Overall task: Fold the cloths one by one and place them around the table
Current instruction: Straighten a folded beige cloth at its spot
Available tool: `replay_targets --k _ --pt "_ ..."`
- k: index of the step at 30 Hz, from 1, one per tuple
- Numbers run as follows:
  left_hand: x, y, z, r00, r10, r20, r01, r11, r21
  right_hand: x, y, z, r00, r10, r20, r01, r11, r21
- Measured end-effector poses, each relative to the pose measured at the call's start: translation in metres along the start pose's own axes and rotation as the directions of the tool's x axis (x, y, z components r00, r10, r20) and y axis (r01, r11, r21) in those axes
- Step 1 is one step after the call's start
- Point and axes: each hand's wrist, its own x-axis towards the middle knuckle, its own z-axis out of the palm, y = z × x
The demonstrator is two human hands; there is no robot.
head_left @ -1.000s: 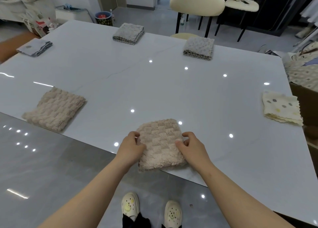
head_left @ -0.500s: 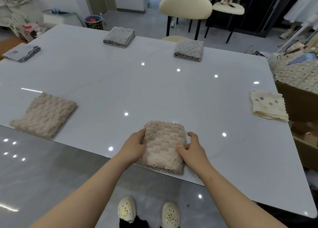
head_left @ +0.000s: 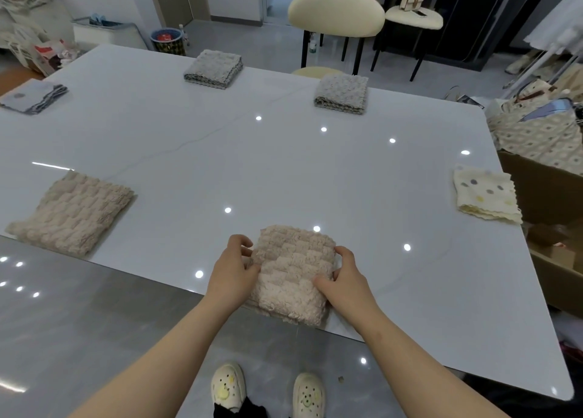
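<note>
In the head view, at lower centre of the frame, the person is holding the folded beige cloth (head_left: 293, 272) by both sides. The left hand (head_left: 233, 272) is pinching its left edge and the right hand (head_left: 347, 278) its right edge, thumbs on top, probably to square it at the near edge of the table (head_left: 284, 171). A matching cloth (head_left: 71, 211) at left, two grey cloths (head_left: 214, 68) (head_left: 342, 93) at top and a dotted cloth (head_left: 485, 193) at right are lying spaced along the edges, so this one is likely filling the near side.

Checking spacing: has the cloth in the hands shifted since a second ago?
Yes: the held cloth went slightly right, away from the left beige cloth and toward the spotted cloth.
</note>
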Motion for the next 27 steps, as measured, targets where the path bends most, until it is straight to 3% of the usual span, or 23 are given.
replay_targets --k 11,17,23,27 --pt "0.003 -0.007 0.007 0.984 0.156 0.087 -0.175 0.94 0.292 0.002 0.001 0.001 1.0 -0.021 -0.01 0.021 1.0 -0.017" --pt "0.006 -0.002 0.01 0.984 0.135 0.116 -0.155 0.97 0.189 0.008 0.002 0.005 0.995 -0.102 -0.001 0.102 0.994 -0.029" --pt "0.014 0.005 0.013 0.986 0.141 0.087 -0.154 0.974 0.165 0.015 -0.001 0.003 0.994 -0.091 -0.065 0.091 0.996 0.006" --pt "0.017 0.007 0.015 0.981 0.131 0.143 -0.153 0.976 0.157 0.014 -0.001 -0.003 0.996 -0.063 -0.059 0.066 0.997 0.036"
